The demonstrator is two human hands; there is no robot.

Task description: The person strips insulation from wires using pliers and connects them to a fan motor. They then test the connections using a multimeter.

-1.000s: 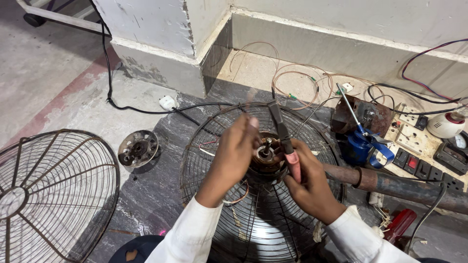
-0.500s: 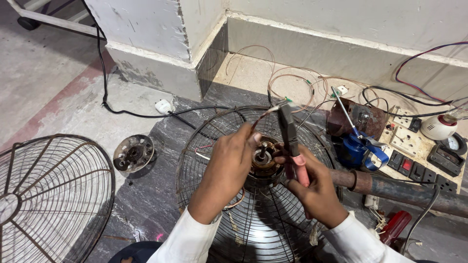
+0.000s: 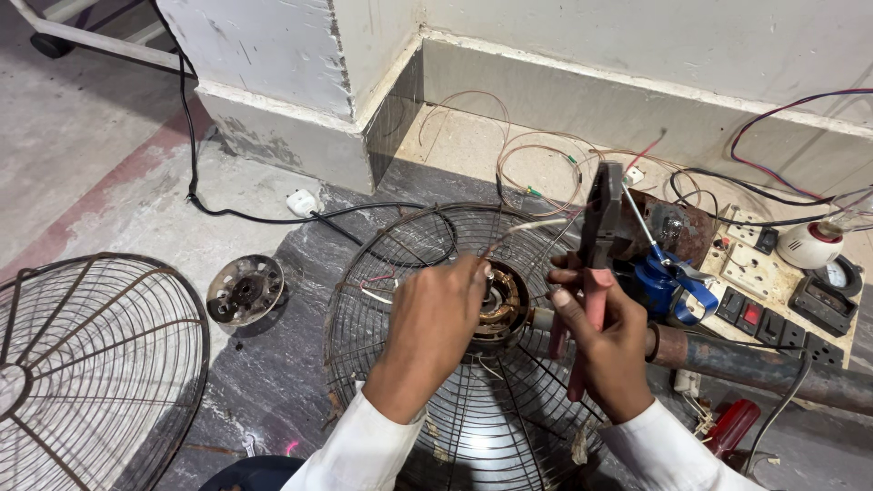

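Your right hand is closed around the pink handles of the dark-jawed pliers, held upright. Your left hand pinches at the copper-wound fan motor, which sits at the centre of the round wire fan guard on the dark stone floor.

Packages: none in view.
Labels and signs: none that can be made out.
Screens: none; the nearest thing to a display is a small round dial gauge with a white face in a dark housing, far right on the pale switchboard.
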